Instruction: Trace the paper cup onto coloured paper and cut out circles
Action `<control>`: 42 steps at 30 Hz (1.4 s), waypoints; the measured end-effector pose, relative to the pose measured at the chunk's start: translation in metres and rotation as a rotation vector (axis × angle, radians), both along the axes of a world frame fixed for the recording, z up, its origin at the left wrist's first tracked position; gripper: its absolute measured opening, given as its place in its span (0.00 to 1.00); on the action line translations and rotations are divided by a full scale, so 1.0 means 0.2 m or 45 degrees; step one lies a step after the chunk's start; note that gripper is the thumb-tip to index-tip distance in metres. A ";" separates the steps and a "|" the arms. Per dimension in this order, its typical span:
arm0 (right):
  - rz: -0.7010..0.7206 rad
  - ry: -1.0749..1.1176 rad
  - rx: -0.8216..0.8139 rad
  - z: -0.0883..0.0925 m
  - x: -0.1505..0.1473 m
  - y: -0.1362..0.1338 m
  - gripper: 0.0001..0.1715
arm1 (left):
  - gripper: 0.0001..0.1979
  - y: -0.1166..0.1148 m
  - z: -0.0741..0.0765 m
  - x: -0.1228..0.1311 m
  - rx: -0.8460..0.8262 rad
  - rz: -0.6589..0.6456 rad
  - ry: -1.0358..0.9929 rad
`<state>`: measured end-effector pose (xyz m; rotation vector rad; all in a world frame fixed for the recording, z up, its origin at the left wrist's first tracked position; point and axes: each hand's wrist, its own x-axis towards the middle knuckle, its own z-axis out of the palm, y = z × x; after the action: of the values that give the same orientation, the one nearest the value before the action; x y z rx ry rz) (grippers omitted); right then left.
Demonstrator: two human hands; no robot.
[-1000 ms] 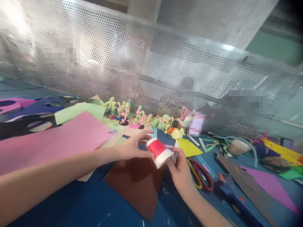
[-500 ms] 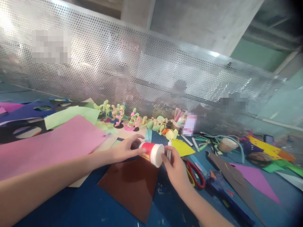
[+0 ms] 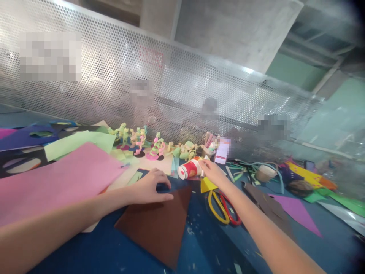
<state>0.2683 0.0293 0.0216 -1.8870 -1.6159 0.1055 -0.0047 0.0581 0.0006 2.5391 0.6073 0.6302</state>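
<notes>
My left hand hovers over a brown sheet, its fingers curved apart and holding nothing. Farther away, my right hand grips the right end of a red and white cylindrical container. The container is tipped sideways, with a white round end bearing a red dot facing left. A small white nozzle shows just behind the right fingers; what it belongs to is mostly hidden. Yellow paper lies below that hand. Scissors handles, yellow and red, rest left of my right forearm.
Pink paper and pale green paper cover the left. Small paper figures stand along a perforated metal screen. A phone leans at the back. A purple sheet and a paper cup lie right.
The container has left my left hand and moved away from me, now at my right hand with its other end showing. My left hand has opened. My right forearm now covers the blue glue gun.
</notes>
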 end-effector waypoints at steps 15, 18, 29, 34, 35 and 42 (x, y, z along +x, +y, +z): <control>0.140 -0.397 0.163 0.07 0.00 0.04 0.12 | 0.16 0.02 -0.04 0.00 0.002 -0.023 0.029; 0.176 -0.463 0.137 0.04 0.01 0.06 0.15 | 0.14 0.02 -0.04 0.00 0.013 -0.030 0.032; -0.054 -0.448 0.169 0.09 0.06 0.02 0.20 | 0.13 0.01 -0.01 0.00 -0.067 -0.044 0.034; -0.232 -0.438 -0.078 0.07 0.07 -0.01 0.12 | 0.13 0.02 -0.01 -0.01 -0.254 -0.031 0.002; -0.241 -0.436 -0.147 0.06 0.07 -0.01 0.12 | 0.14 0.03 -0.01 -0.01 -0.301 -0.027 -0.012; -0.053 -0.445 -0.469 0.01 -0.03 -0.07 0.14 | 0.20 0.04 0.02 0.00 -0.570 0.037 -0.093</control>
<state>0.2614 0.0148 0.0246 -2.3211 -1.8866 0.0603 -0.0053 0.0664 0.0041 2.0858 0.6750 0.5252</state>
